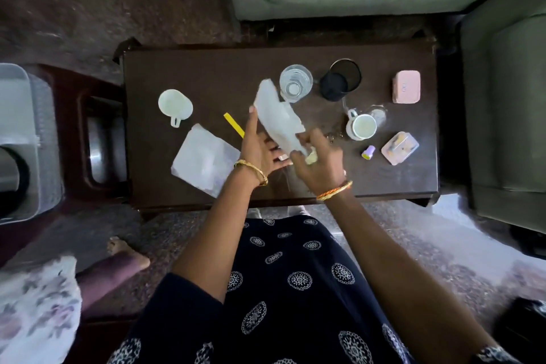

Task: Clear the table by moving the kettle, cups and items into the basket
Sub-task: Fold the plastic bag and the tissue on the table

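A top-down view from a person's head shows a dark wooden table [206, 74] with most of its things not yet cleared. At the far left edge, on a lower stand well apart from the table, sits a pale basket [17, 115]; a dark round metal shape inside it looks like the kettle [11, 174], so that step seems done.

Left on the table, from larger to smaller: a flat white packet [204, 159] near the front left, a black mesh holder [342, 80], a clear glass [295, 83], a white cup [175, 105] at the left, a second white cup [362, 126] at the right, a pink case [406, 86], a small pink box [399, 148], a yellow strip [233, 124] and a tiny purple cap [368, 152].

Over the middle, both hands work a crumpled white sheet [280, 118]. The left hand [260, 151] has fingers straight and spread, supporting it from below. The right hand [319, 161] has fingers curled, pinching the sheet's lower end. Judging by this, the task is at an early stage.
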The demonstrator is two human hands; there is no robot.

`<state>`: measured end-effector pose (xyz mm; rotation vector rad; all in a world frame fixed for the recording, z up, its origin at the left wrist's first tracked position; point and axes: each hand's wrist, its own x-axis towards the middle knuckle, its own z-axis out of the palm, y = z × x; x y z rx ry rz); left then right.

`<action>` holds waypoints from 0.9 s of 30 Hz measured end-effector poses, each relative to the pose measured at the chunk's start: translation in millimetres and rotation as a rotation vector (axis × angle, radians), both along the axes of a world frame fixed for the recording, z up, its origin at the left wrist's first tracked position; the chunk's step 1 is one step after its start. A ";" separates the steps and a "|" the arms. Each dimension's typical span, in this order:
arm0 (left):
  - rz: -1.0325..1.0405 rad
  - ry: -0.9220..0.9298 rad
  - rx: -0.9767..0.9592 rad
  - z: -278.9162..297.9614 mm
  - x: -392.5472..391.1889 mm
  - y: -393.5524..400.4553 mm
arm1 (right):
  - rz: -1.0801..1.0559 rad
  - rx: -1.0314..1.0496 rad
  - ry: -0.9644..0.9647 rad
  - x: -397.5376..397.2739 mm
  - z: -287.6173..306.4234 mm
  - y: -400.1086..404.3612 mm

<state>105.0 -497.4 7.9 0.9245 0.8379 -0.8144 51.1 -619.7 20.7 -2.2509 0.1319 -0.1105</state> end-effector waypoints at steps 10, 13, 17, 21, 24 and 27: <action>0.020 -0.214 -0.129 3.8 -13.5 -31.9 | 0.214 -0.312 -0.059 -22.8 -4.6 -25.4; -0.031 -0.271 0.001 5.9 -13.3 -43.9 | 0.192 -0.253 -0.025 -26.8 -6.4 -37.7; -0.036 -0.256 0.286 3.1 -11.9 -62.5 | 0.268 -0.205 0.017 -31.0 -6.1 -54.0; -0.037 -0.217 0.463 -4.1 -9.2 -78.4 | 0.265 -0.162 -0.016 -35.6 0.2 -70.2; -0.031 -0.213 0.515 -7.0 -4.9 -85.4 | 0.202 -0.117 -0.116 -36.3 6.4 -79.2; -0.051 -0.251 0.531 -7.2 -2.0 -89.5 | 0.048 -0.090 -0.203 -31.8 8.2 -87.4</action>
